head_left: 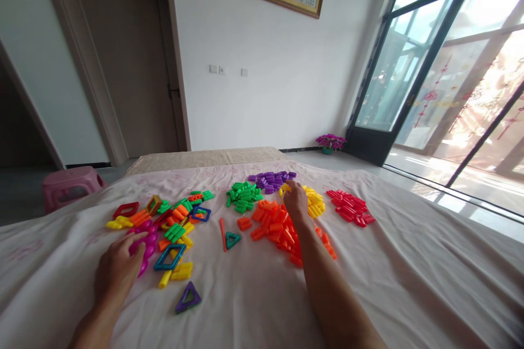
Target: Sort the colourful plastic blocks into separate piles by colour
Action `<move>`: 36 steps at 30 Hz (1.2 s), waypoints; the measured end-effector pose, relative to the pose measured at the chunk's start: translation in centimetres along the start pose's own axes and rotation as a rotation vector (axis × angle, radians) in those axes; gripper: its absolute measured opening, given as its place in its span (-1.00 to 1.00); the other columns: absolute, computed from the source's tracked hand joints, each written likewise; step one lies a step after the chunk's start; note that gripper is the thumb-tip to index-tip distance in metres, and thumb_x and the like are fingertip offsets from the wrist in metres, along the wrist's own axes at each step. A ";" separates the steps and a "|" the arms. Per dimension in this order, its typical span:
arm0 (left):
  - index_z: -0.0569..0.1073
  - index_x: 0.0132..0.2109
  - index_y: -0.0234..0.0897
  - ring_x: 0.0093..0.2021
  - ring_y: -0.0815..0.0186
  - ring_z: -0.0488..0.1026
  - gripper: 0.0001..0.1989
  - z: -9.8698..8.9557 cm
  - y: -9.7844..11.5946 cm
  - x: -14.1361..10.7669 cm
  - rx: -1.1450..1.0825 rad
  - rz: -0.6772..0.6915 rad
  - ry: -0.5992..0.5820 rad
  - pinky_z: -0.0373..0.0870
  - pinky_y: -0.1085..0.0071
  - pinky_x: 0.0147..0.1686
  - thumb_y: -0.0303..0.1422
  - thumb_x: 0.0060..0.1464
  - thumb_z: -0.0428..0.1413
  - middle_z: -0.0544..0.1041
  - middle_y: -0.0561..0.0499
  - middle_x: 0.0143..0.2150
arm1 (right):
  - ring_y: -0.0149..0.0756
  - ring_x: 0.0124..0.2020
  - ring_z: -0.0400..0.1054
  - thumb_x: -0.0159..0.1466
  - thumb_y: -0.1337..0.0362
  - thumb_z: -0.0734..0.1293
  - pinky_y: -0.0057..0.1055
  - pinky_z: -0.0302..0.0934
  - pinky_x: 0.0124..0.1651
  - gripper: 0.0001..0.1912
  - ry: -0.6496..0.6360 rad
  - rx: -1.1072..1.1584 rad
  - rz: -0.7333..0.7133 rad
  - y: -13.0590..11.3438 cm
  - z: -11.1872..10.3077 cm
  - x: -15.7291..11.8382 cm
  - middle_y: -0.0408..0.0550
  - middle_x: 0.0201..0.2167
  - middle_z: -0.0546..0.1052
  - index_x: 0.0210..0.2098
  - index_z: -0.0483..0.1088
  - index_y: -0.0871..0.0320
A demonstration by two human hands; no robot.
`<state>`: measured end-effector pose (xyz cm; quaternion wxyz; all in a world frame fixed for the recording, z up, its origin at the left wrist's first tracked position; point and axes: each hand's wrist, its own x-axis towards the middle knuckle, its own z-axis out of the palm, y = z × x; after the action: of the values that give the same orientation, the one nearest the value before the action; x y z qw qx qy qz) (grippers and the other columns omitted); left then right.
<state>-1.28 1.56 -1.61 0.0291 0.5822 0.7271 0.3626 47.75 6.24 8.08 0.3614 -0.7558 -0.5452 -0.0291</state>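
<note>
My left hand is at the near left, thumb and fingers closed around the edge of a knobbly magenta plastic piece. Beside it lies a mixed heap of green, orange and yellow tube blocks, with a teal square frame on the near side. My right hand reaches over the far piles, its fingers curled by a yellow tube block that shows at their left. The yellow pile is partly behind this hand. Under my right forearm spreads an orange pile, partly covered.
Green, purple and red piles lie on the cloth-covered surface. A purple triangle, a teal triangle and a thin orange stick lie apart. A pink stool stands at left.
</note>
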 end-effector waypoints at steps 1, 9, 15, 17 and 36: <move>0.63 0.03 -0.29 0.23 -0.05 0.48 -0.60 -0.1 0.1 0.0 -0.003 -0.005 -0.010 0.40 0.08 0.22 -0.26 0.20 0.02 0.56 -0.29 0.21 | -0.10 0.15 0.42 0.30 0.48 0.20 -0.29 0.26 0.20 -0.47 0.037 -0.009 0.027 0.5 -0.4 0.2 0.14 0.16 0.53 0.22 0.48 0.18; 0.64 0.05 -0.30 0.25 -0.05 0.46 -0.56 -0.4 0.9 -0.2 0.011 -0.024 -0.010 0.36 0.07 0.26 -0.25 0.18 0.01 0.55 -0.30 0.22 | -0.12 0.12 0.41 0.30 0.48 0.25 -0.23 0.24 0.25 -0.58 -0.068 0.177 -0.246 -4.7 1.6 -2.2 0.03 0.08 0.59 0.05 0.58 0.12; 0.65 0.04 -0.30 0.23 0.00 0.49 -0.54 -0.2 0.7 -0.2 0.019 -0.012 0.012 0.36 0.13 0.27 -0.24 0.15 0.00 0.57 -0.26 0.20 | -0.17 0.21 0.38 0.28 0.50 0.29 -0.22 0.22 0.31 -0.47 -0.489 0.332 -0.784 -11.3 5.7 -10.6 -0.03 0.18 0.56 0.20 0.49 0.06; 0.65 0.04 -0.29 0.24 0.00 0.48 -0.54 -0.1 0.7 -0.3 0.026 -0.025 0.009 0.36 0.14 0.27 -0.24 0.15 0.00 0.57 -0.25 0.21 | -0.16 0.32 0.29 0.30 0.45 0.31 -0.17 0.15 0.38 -0.40 -0.590 0.314 -0.897 -12.2 6.4 -12.8 -0.05 0.31 0.46 0.32 0.37 0.04; 0.66 0.03 -0.26 0.22 -0.01 0.48 -0.57 0.1 0.3 -0.2 0.024 -0.007 0.027 0.38 0.13 0.23 -0.24 0.16 0.02 0.58 -0.25 0.19 | -0.15 0.05 0.45 0.29 0.23 0.40 -0.25 0.24 0.19 -0.61 -0.659 0.226 -0.973 -14.2 6.8 -15.7 -0.08 0.03 0.63 0.12 0.53 0.01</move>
<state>-0.91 1.43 -1.66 0.0134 0.5752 0.7337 0.3616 27.09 -0.38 3.50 0.1965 -0.3454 -0.9119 0.1028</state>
